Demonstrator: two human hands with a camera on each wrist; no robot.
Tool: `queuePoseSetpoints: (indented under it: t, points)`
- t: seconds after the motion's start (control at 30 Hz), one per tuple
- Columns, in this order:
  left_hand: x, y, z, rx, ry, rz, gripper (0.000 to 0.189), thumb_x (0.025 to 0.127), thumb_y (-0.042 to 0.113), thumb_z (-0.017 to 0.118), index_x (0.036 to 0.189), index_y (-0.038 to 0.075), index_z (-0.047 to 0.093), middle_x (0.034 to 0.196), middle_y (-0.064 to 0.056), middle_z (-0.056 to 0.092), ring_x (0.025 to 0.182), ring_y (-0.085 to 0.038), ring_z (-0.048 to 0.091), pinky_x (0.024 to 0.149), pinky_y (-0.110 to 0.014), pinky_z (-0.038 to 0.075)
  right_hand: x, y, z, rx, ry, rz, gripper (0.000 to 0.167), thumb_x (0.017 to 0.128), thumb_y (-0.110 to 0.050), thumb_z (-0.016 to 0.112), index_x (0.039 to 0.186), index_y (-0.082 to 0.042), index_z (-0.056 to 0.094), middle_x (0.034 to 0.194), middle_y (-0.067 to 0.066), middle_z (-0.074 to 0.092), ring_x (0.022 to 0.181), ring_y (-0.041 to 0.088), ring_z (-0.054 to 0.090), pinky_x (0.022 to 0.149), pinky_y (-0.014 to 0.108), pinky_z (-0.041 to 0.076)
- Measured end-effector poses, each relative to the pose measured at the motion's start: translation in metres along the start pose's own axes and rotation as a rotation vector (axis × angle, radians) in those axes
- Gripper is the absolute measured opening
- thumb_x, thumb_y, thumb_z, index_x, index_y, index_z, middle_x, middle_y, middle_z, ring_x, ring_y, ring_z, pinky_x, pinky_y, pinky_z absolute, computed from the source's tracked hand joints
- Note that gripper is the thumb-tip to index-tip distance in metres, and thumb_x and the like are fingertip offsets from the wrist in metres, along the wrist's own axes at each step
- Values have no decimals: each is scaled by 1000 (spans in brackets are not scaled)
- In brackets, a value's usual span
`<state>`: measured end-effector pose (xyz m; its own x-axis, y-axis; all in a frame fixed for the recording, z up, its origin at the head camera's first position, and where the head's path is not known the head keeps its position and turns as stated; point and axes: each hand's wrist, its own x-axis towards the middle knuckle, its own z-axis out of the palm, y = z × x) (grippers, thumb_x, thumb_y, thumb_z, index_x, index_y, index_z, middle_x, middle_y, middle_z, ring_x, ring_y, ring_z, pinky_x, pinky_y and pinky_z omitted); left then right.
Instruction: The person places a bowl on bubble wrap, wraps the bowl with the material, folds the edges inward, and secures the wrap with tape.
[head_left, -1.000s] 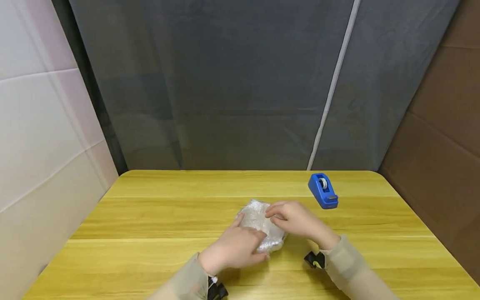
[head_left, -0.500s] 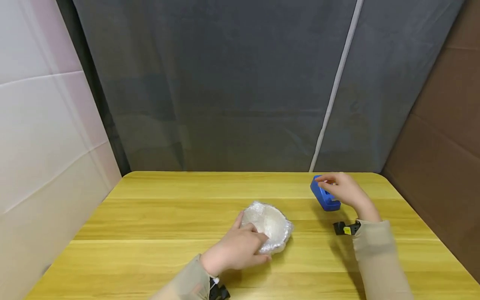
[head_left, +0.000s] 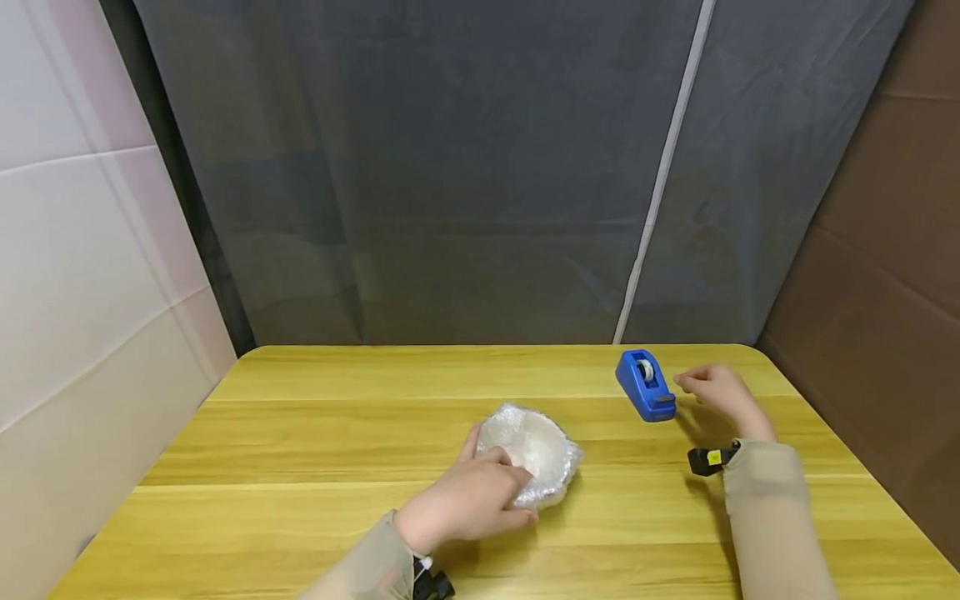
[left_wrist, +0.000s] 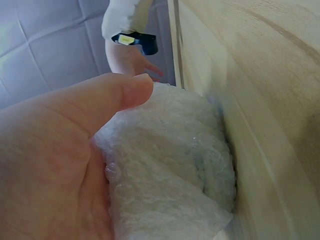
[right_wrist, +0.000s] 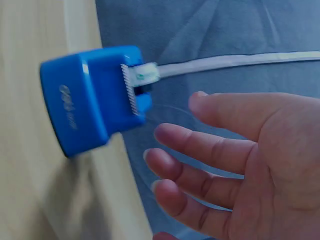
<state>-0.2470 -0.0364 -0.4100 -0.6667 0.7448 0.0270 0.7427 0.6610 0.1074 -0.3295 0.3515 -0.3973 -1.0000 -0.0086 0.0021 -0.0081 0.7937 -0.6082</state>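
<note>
Bundle (head_left: 553,454), one, held by left hand's (head_left: 472,498) fingers; one tape dispenser (head_left: 636,388) near right hand (head_left: 723,393), fingers loose.

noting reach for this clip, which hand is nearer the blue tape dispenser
Right. The right hand is just right of the blue tape dispenser, not touching it; the left hand is farther away, on the bubble-wrapped bundle.

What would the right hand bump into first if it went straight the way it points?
Probably the blue tape holder, which sits just ahead of the right hand. How high the hand is isn't clear, so it might pass over it instead.
</note>
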Motion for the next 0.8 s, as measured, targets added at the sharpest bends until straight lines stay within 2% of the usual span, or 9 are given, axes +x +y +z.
queuePoseSetpoints:
  t: [0.2, 0.33, 0.53, 0.6, 0.67, 0.73, 0.8]
  points:
    - [-1, -1, 0, 2, 4, 2, 33, 90, 51, 59, 107, 24, 68, 83, 18, 63, 106, -11, 53, 111, -66, 8, 7, 1, 13, 46, -48, 68, 60, 99, -38, 49, 119, 18, 57, 118, 34, 57, 108, 46, 53, 95, 60, 42]
    - [-2, -1, 0, 3, 7, 2, 36, 90, 51, 59, 111, 23, 68, 87, 17, 65, 106, -10, 53, 111, -65, 8, 11, 1, 18, 63, -56, 68, 58, 100, -40, 49, 114, 15, 62, 122, 34, 56, 111, 45, 52, 98, 60, 40]
    - [-1, -1, 0, 4, 7, 2, 37, 90, 51, 59, 112, 23, 68, 86, 17, 65, 106, -11, 53, 111, -65, 7, 15, -1, 21, 100, -80, 63, 56, 99, -41, 50, 109, 12, 67, 121, 31, 59, 114, 45, 52, 99, 59, 40]
    - [-1, -1, 0, 5, 6, 3, 35, 90, 51, 59, 110, 24, 68, 84, 18, 63, 106, -11, 53, 111, -65, 7, 15, -1, 22, 136, -89, 88, 56, 98, -42, 52, 109, 11, 67, 122, 30, 58, 108, 41, 54, 91, 53, 47]
    - [0, -1, 0, 6, 8, 5, 33, 90, 51, 59, 107, 24, 68, 82, 18, 62, 105, -11, 53, 111, -65, 7, 15, -1, 23, 201, -91, 120, 54, 98, -40, 54, 109, 11, 66, 120, 29, 58, 93, 35, 57, 77, 45, 52]
    - [0, -2, 1, 6, 9, 7, 32, 90, 51, 59, 106, 25, 67, 81, 18, 62, 105, -11, 53, 111, -66, 7, 16, 1, 24, 268, -93, 138, 53, 97, -38, 55, 109, 12, 65, 117, 26, 59, 80, 25, 54, 64, 35, 51]
    - [1, -2, 1, 5, 10, 9, 31, 90, 51, 59, 105, 25, 67, 82, 19, 62, 105, -11, 53, 111, -66, 8, 17, 3, 25, 337, -99, 151, 51, 98, -35, 56, 111, 14, 63, 110, 20, 60, 71, 19, 51, 58, 30, 50]
